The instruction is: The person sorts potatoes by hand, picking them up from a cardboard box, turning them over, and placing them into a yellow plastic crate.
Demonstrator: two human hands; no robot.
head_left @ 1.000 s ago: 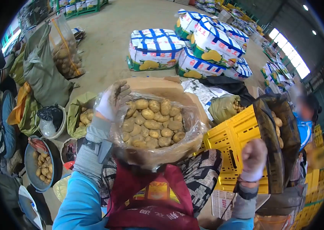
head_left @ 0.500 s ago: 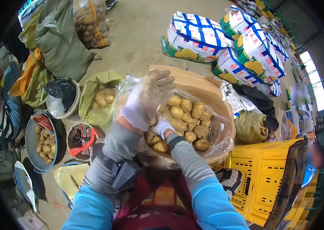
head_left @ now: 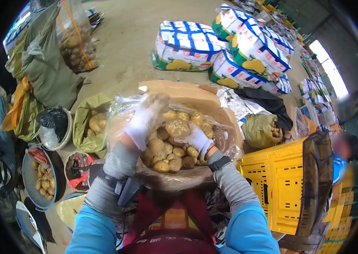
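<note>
My right hand [head_left: 198,139], in a white glove, grips a large potato [head_left: 176,127] just above the pile in a plastic-lined cardboard box [head_left: 179,88]. To its left, my left hand [head_left: 147,117] is raised over the box's left side, its soiled glove fingers stretched out and slightly blurred. It appears to hold nothing. Several loose potatoes [head_left: 174,162] fill the box beneath both hands. Clear plastic lining [head_left: 166,181] folds over the near rim.
A yellow crate [head_left: 278,182] stands close on the right. Left are a green sack of potatoes [head_left: 90,139], a white bucket [head_left: 66,139] and a blue basin [head_left: 28,178]. White-and-blue packed bags [head_left: 187,46] are stacked beyond the box. A person [head_left: 342,152] is at far right.
My right hand has lifted from deep among the potatoes and now holds a large one. The left hand has lowered slightly and turned. The whole view has shifted to the right.
</note>
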